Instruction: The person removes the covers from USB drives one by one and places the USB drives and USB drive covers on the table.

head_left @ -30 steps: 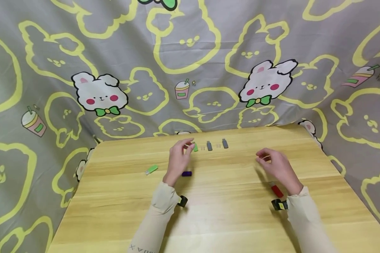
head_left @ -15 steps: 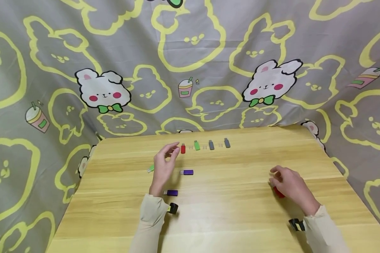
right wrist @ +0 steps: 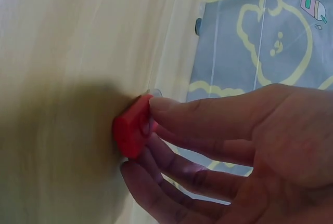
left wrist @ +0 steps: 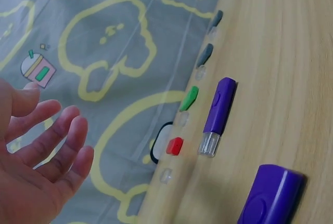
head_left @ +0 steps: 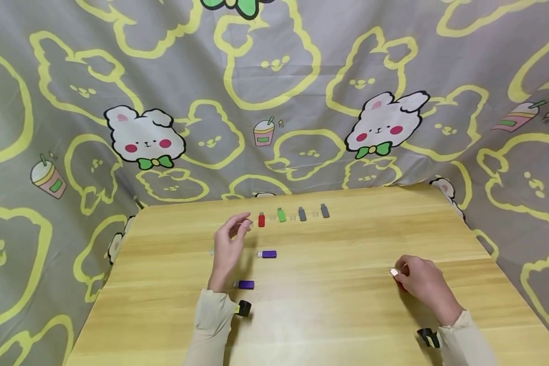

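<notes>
My right hand (head_left: 423, 284) pinches a red USB stick (right wrist: 131, 130) between thumb and fingers, low over the table, its metal plug pointing up and left in the head view. My left hand (head_left: 227, 249) hovers with loosely bent fingers and holds nothing in the left wrist view. Its fingertips are near a small clear piece (left wrist: 166, 176) left of another red USB stick (head_left: 262, 220). That stick heads a row with a green USB stick (head_left: 281, 214) and two grey USB sticks (head_left: 302, 213), with small clear pieces (left wrist: 183, 119) between them.
Two purple USB sticks (head_left: 267, 254) lie right of the left forearm. Behind the left hand, a plug end (head_left: 212, 251) peeks out; the rest of that stick is hidden. A patterned curtain (head_left: 302, 101) hangs along the wooden table's (head_left: 338, 305) far edge.
My right hand has come down toward the front and taken hold of the red USB stick. The left hand has drawn back to the left, uncovering the row's red stick and the purple ones.
</notes>
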Demonstrator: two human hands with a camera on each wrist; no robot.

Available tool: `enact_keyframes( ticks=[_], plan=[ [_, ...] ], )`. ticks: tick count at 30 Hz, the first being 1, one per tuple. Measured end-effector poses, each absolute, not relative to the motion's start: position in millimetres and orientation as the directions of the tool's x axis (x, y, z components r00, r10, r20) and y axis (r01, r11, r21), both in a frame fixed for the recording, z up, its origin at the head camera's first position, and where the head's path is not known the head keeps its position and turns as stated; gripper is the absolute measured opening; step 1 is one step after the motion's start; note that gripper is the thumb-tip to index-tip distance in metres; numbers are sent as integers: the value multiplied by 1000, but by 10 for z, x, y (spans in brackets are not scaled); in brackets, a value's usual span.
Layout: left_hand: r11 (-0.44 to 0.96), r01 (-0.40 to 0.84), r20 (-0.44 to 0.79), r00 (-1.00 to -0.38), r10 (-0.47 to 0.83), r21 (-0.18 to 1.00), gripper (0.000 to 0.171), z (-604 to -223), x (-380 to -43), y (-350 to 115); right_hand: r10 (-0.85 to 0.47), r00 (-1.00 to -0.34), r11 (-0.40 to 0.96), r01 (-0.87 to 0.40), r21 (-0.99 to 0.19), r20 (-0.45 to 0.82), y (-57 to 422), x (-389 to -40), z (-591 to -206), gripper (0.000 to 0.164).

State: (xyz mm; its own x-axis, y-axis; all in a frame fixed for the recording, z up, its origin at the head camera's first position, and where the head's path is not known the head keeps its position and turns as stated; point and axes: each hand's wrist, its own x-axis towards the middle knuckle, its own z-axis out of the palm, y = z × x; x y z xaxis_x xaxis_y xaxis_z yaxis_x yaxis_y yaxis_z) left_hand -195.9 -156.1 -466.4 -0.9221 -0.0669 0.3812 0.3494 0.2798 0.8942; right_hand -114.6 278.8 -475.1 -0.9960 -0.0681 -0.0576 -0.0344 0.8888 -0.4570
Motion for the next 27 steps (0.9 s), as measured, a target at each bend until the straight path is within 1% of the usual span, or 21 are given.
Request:
enact_keyframes(
  ticks=[3, 8, 13, 17, 20, 23, 27],
  plan=[
    [284, 345, 383, -919, -90, 895, 22, -4665, -1939, -1618, -73, -996, 885, -42, -464, -49, 2752, -1121, -4774, 9],
    [253, 379, 419, -898, -131, 890, 20, -4624, -1952, -1722, -56, -998, 877, -48, -478, -2, 2705, -1116, -4791, 7],
    [236, 401, 438, -889, -134, 885, 21, -4568, -1964, -1748, -58, -996, 856, -82, -510, 62, 2647, -1146, -4769, 5],
    [214, 405, 435, -892, -120, 889, 20, -4525, -1959, -1695, -82, -989, 821, -136, -555, 122, 2545, -1211, -4708, 4],
    [187, 408, 428, -899, -87, 894, 20, -4499, -1954, -1634, -107, -980, 792, -187, -582, 168, 2445, -1271, -4641, 4],
    [184, 402, 416, -908, -42, 897, 20, -4492, -1951, -1584, -136, -967, 763, -242, -599, 217, 2333, -1342, -4567, 5],
    [194, 371, 382, -924, -20, 908, 20, -4446, -1914, -1532, -175, -953, 721, -296, -626, 248, 2168, -1426, -4476, 7]
  ],
)
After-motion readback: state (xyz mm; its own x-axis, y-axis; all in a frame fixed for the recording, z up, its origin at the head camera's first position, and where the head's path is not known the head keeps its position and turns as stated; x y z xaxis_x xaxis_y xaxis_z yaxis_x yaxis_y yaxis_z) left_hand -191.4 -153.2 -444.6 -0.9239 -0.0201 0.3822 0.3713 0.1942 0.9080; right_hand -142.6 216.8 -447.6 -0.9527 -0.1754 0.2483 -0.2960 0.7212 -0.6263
